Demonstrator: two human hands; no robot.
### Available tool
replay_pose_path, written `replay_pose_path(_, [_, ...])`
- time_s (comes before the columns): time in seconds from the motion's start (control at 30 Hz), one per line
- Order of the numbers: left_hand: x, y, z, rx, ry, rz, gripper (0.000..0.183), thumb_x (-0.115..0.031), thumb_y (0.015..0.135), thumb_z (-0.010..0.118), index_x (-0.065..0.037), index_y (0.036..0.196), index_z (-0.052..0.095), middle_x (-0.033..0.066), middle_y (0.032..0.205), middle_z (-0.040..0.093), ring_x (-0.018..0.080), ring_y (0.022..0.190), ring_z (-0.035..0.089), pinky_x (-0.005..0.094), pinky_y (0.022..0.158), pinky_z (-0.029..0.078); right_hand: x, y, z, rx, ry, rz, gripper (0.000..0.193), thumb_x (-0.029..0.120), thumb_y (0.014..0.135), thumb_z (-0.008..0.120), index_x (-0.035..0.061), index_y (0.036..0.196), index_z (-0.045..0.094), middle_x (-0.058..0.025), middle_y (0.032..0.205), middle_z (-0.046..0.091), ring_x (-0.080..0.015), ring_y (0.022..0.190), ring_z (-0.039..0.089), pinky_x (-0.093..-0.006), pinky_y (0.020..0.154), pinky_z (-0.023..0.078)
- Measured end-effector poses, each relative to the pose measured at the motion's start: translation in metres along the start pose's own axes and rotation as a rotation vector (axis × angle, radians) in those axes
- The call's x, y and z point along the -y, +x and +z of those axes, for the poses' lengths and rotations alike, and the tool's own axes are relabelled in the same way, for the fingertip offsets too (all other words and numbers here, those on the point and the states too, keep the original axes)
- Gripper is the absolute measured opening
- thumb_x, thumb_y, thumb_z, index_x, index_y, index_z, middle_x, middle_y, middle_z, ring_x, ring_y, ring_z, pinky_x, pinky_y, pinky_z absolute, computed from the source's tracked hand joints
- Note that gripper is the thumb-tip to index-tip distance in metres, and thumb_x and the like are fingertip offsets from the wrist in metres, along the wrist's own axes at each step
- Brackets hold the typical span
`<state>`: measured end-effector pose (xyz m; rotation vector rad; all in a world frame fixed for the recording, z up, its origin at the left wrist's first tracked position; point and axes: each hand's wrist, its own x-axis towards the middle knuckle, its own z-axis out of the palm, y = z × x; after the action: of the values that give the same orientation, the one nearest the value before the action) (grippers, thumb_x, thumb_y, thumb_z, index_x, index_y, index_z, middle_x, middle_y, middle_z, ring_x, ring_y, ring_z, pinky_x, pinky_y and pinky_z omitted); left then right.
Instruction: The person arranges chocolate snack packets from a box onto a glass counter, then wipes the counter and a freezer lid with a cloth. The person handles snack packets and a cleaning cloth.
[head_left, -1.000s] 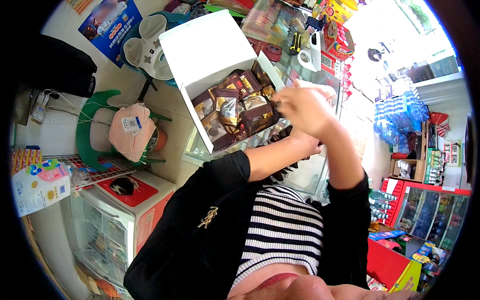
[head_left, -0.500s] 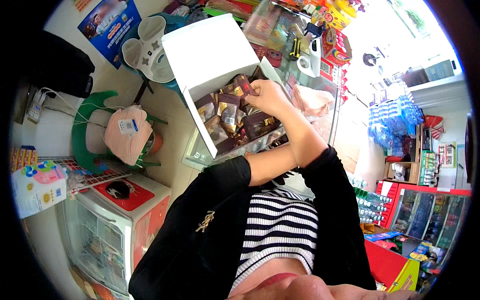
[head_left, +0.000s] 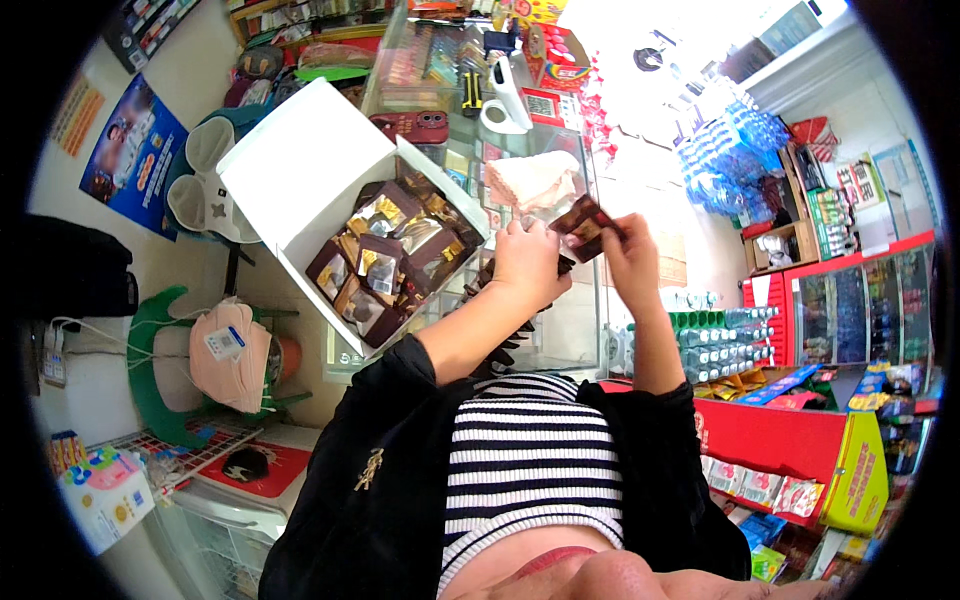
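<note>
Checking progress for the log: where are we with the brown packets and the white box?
Done: the white box stands open on the glass counter, lid up. In hand: one brown packet is out, held between the left hand and right hand beside the box. Left: many brown and gold packets remain inside, so most of the box looks unhandled.

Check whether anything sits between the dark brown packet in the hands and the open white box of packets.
Nothing visible does. Both hands, left and right, pinch the dark brown foil packet just right of the open white cardboard box, with only clear glass countertop between them.
</note>
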<state>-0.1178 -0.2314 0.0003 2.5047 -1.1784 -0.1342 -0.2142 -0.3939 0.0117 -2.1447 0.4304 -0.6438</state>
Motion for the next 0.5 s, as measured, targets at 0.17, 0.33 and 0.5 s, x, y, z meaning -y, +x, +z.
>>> replay_pose_path(0.17, [0.004, -0.003, 0.002, -0.033, 0.044, 0.031, 0.058, -0.047, 0.072, 0.078, -0.005, 0.110, 0.068, 0.0106, 0.110, 0.064, 0.0321, 0.105, 0.062, 0.0446, 0.089, 0.051, -0.019, -0.010, 0.027, 0.178, 0.103, -0.004, 0.009, 0.003, 0.099, 0.061, 0.0022, 0.105, 0.054, -0.0046, 0.089, 0.059, -0.0113, 0.082, 0.056, -0.0274, 0.073, 0.047])
replay_pose_path(0.33, [0.001, -0.003, 0.004, -0.074, 0.055, 0.033, 0.057, -0.048, 0.071, 0.079, -0.005, 0.106, 0.065, 0.0106, 0.104, 0.064, 0.0306, 0.096, 0.064, 0.0427, 0.085, 0.052, -0.018, 0.010, 0.039, 0.390, 0.006, 0.025, 0.016, 0.010, 0.098, 0.058, 0.0021, 0.111, 0.055, -0.0188, 0.099, 0.067, -0.0320, 0.089, 0.065, -0.0403, 0.082, 0.051])
replay_pose_path(0.5, [0.002, -0.004, 0.001, -0.078, -0.010, -0.050, 0.060, -0.044, 0.068, 0.083, -0.003, 0.108, 0.064, 0.0156, 0.118, 0.058, 0.0318, 0.099, 0.062, 0.0419, 0.084, 0.054, 0.024, 0.040, 0.028, 0.725, -0.191, 0.129, 0.033, 0.029, 0.102, 0.048, -0.0007, 0.110, 0.060, -0.0262, 0.106, 0.068, -0.0450, 0.098, 0.062, -0.0447, 0.090, 0.050])
